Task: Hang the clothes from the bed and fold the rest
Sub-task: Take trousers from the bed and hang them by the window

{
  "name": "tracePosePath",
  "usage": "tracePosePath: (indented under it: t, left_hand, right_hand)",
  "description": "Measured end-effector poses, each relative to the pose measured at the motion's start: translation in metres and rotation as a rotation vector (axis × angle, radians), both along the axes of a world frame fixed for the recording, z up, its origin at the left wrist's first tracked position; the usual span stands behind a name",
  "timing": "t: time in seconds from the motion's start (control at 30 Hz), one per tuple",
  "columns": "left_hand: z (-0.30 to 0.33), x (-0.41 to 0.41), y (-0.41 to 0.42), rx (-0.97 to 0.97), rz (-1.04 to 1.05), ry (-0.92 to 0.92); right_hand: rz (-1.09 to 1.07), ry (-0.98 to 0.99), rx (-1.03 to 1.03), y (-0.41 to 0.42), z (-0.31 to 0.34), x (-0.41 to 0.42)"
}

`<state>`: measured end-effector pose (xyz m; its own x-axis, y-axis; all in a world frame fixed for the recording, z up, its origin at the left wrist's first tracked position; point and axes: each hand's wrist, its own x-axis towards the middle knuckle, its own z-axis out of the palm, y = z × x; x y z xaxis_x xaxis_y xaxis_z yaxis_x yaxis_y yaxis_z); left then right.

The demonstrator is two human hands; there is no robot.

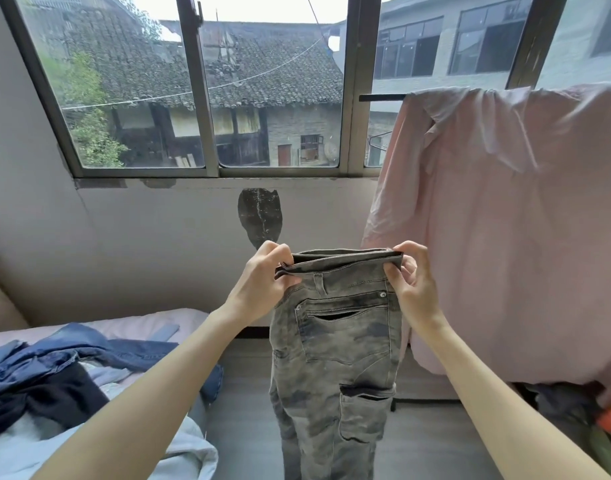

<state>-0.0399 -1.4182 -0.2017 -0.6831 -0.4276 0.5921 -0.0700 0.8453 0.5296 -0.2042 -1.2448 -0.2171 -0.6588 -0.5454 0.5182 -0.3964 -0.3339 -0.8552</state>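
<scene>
A pair of grey-green camouflage trousers [335, 358] is being held up in the air, in front of the window [207, 88] and above the floor. The trousers are being shown from the back: a belt loop, a back pocket with a slit opening, small metal studs and a side pocket lower down are being seen. The cloth is looking faded and patchy. The waistband is being pinched at its left end by the left hand [262, 282], with the fingers curled over the top edge. Its right end is being gripped by the right hand [413, 282] in the same way.

The legs of the trousers are being cut off by the bottom edge. On the bed [131, 323] at the left, blue denim clothes [72, 355] and a dark garment [51, 396] are being left in a heap. A big pink cloth [526, 220] is being hung over a rail [383, 97] at the right. The things below it are being hidden in shadow.
</scene>
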Motion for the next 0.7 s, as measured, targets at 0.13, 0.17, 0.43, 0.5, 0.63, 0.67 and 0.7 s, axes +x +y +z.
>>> tracePosePath:
  t: [0.13,0.17,0.43,0.5,0.63,0.67,0.7]
  left_hand:
    - [0.003,-0.004,0.001,0.015,-0.048,0.004]
    - [0.003,-0.003,0.001,0.017,-0.054,0.006]
    - [0.014,0.022,-0.014,0.035,0.040,-0.041]
    - [0.015,0.030,-0.017,0.045,0.049,-0.061]
    - [0.018,0.050,-0.019,0.058,0.018,-0.119]
    - [0.019,0.054,-0.020,0.062,0.027,-0.136]
    - [0.022,0.057,-0.021,0.073,0.052,-0.163]
  right_hand:
    - [0.109,-0.212,0.079,0.003,-0.007,-0.005]
    - [0.123,-0.232,0.121,0.003,-0.009,-0.006]
    - [0.407,-0.307,0.176,-0.012,-0.023,0.007]
    - [0.428,-0.302,0.179,-0.019,-0.021,0.010]
    - [0.284,-0.251,0.158,-0.040,-0.014,0.018]
    - [0.254,-0.220,0.164,-0.044,-0.011,0.022]
    - [0.227,-0.181,0.176,-0.047,-0.007,0.025]
